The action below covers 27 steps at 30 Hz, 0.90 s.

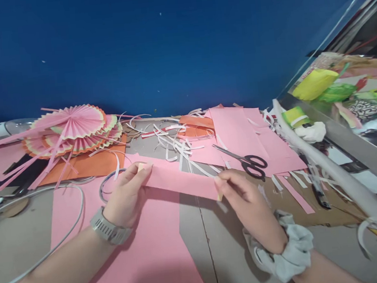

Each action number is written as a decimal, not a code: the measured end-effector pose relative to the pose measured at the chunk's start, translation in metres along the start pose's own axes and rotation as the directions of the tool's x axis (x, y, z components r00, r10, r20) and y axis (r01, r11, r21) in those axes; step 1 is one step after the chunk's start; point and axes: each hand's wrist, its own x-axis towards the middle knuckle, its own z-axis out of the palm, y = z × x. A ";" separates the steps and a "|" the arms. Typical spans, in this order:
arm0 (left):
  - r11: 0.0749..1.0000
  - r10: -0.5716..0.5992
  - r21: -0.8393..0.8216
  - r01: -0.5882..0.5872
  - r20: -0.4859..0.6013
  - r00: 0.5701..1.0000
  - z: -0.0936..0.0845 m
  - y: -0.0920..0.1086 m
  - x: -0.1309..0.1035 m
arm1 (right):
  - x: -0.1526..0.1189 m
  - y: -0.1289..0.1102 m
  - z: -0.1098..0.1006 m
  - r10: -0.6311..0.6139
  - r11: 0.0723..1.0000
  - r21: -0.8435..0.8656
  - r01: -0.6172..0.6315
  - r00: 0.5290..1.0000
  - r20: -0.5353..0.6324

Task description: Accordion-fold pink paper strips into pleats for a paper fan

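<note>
Head view: across the far side, a blue wall (165, 41), behind a grey tabletop (232, 253) crowded with paper. On the near left, a large pink sheet (145, 248) spread flat, seemingly just a loose layer below the left hand (127, 194). Far, right of centre, overlapping pink sheets (237, 128) set near the wall, perhaps to leave working room in front. Along the right, a pale tube-like bar (331, 172) slanting from far to near. At far left, pleated paper rosettes (79, 118) with orange-and-yellow edges, partly above an orange sheet (87, 167), apparently set aside against crushing. Near centre, a pink strip (182, 180) held up over the tabletop, left end pinched between left thumb and fingers, right end gripped by thumb and fingertips of the right hand (247, 196); likely stretched this way to stay flat and taut. At far left, a lying bottle (14, 128) with a red-and-white label, too unclear to read. Elsewhere, no legible brand or writing. Just beyond the right hand, black-handled scissors (243, 157), tips toward far left, probably within easy reach. Smallest, white paper slivers (166, 139), scattered beyond the strip like trimmings.
</note>
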 end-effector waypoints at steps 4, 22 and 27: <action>0.972 0.082 0.221 -0.081 0.007 0.997 -0.002 -0.006 -0.006 | 0.009 0.007 -0.005 0.023 0.996 0.085 -0.012 0.991 -0.132; 0.874 0.249 0.423 -0.241 0.037 0.968 0.004 -0.010 -0.013 | 0.009 0.006 -0.012 0.139 0.976 0.182 -0.120 0.986 -0.095; 0.782 0.313 0.449 -0.432 0.316 0.896 0.007 -0.017 -0.029 | 0.009 0.000 -0.015 0.213 0.975 0.067 -0.213 0.977 0.009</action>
